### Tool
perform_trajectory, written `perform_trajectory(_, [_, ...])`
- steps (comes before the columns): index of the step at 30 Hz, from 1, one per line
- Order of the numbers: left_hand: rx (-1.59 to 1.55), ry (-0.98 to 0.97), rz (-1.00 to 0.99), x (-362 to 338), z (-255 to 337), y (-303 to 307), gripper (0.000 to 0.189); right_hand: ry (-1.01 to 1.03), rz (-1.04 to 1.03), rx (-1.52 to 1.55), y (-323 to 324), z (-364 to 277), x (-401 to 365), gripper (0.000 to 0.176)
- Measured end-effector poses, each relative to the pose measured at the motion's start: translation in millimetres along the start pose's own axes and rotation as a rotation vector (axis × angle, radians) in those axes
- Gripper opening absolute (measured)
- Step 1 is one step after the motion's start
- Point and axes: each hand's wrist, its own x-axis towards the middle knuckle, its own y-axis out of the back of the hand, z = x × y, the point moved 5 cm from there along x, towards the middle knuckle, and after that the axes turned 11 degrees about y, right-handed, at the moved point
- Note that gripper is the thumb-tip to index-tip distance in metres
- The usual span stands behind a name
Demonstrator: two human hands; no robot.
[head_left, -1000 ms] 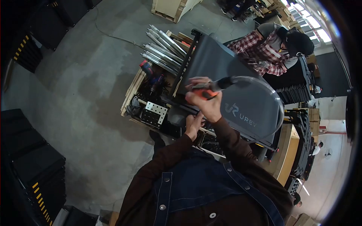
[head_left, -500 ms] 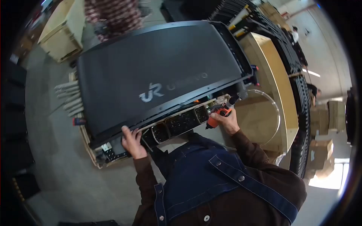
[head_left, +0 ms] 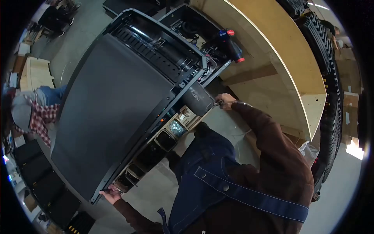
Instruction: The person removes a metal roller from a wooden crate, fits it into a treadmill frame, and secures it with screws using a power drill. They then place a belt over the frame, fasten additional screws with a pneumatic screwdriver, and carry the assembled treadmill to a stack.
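While the treadmill (head_left: 105, 97) lies over the bench (head_left: 196, 121), the left hand (head_left: 113, 194) rests half-curled at its near-left corner, the right hand (head_left: 225, 102) part-closed by its near-right; what either grips, I cannot tell. Slow, even handling should best spare the treadmill.

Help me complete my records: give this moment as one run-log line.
left hand: near corner of black panel; right hand: beside grey housing, grip unclear
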Motion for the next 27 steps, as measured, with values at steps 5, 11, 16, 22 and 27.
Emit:
perform_trajectory(5, [0.459,0.22,-0.15,-120,-92,-82,0.039,0.066,0.02,0.102,-22,56,44,0.034])
perform_trajectory(11, [0.941,0.3,-0.438,-213,-230,-168,0.037,-0.14,-0.128,0.167,-19,66,57,0.047])
perform_trajectory(16, [1.347,0.192,-0.813,-269,-337,-263,0.035,-0.762,0.458,0.402,-23,51,7,0.071])
perform_trajectory(22, [1.423,0.17,-1.382,-353,-476,-379,0.026,-0.672,0.468,1.134,-25,-10,-79,0.045])
perform_trajectory(27, [1.463,0.055,-1.702,-434,-567,-442,0.024,-0.249,0.363,0.881,64,-2,-173,0.042])
